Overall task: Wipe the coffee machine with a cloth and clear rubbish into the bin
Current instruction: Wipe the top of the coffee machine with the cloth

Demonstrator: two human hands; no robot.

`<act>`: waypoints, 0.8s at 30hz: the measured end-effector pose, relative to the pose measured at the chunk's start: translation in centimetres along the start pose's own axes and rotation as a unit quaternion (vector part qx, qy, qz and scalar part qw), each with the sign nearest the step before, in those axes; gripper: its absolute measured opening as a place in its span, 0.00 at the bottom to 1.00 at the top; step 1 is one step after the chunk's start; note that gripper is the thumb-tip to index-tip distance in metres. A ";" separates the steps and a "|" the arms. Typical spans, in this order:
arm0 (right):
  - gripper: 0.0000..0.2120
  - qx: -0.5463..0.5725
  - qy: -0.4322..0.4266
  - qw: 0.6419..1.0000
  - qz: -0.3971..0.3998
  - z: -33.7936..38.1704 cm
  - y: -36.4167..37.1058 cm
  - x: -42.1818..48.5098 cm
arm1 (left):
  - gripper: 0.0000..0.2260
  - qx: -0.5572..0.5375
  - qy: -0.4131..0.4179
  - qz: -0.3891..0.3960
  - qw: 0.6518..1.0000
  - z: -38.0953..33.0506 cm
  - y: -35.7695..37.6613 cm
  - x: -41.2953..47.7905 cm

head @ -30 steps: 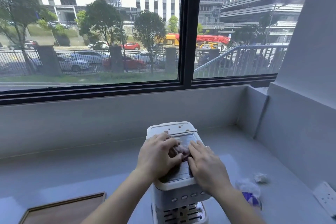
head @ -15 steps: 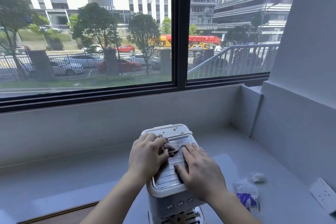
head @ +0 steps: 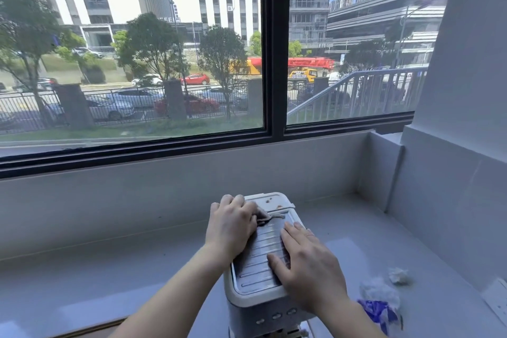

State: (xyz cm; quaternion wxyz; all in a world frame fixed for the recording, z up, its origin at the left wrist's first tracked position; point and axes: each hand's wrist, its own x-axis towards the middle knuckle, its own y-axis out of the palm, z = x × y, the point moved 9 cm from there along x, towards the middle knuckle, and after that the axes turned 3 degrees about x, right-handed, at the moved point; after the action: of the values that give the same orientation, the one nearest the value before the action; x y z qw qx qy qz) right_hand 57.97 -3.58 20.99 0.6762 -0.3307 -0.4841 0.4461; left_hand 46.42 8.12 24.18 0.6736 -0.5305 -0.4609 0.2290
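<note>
my left grip [head: 231, 225] clamps the cloth [head: 270, 216] on the coffee machine [head: 253, 296]; my right grip [head: 307, 263] lies flat, fingers straight.

Left grip [head: 233, 223] bunching a cloth [head: 267, 215] on the machine [head: 255, 307], right grip [head: 310, 269] flat on its ridged top, crumpled rubbish [head: 380, 291] on the surface [head: 123, 269] to the right

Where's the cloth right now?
Head view: the cloth sits bunched on the coffee machine, at the far end of its ribbed top, held by the left hand, just beyond the right hand lying flat there.
</note>
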 end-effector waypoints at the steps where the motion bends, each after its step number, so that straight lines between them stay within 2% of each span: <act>1: 0.38 0.002 0.003 1.000 -0.002 0.0 0.0 0.0 | 0.11 0.008 0.011 0.003 1.000 -0.7 0.4 0.3; 4: 0.37 0.005 0.006 1.000 -0.006 0.1 -0.1 -0.1 | 0.11 0.007 0.020 0.007 1.000 -1.2 0.7 1.7; 9: 0.37 0.005 0.003 1.000 0.000 0.1 -0.1 -0.1 | 0.12 -0.041 -0.040 0.060 0.997 2.0 0.6 2.8; 14: 0.37 0.019 0.005 1.000 0.001 0.1 -0.1 -0.1 | 0.10 -0.058 -0.036 0.003 0.998 4.1 0.4 -0.1; 18: 0.37 0.017 0.003 1.000 -0.004 0.1 -0.1 0.0 | 0.10 -0.081 -0.117 0.003 0.990 5.1 0.3 1.3; 21: 0.36 0.019 0.003 1.000 -0.003 0.2 -0.2 -0.1 | 0.10 -0.027 -0.063 0.002 0.998 2.1 0.3 2.0; 24: 0.35 0.017 0.003 1.000 -0.006 0.2 -0.2 0.0 | 0.10 -0.041 0.009 -0.013 0.999 0.5 0.7 1.1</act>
State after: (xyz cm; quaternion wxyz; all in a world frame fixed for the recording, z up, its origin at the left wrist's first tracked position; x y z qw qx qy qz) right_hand 57.86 -3.60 21.20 0.6863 -0.3174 -0.4760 0.4491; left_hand 46.62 9.50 23.91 0.6583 -0.5534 -0.4708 0.1967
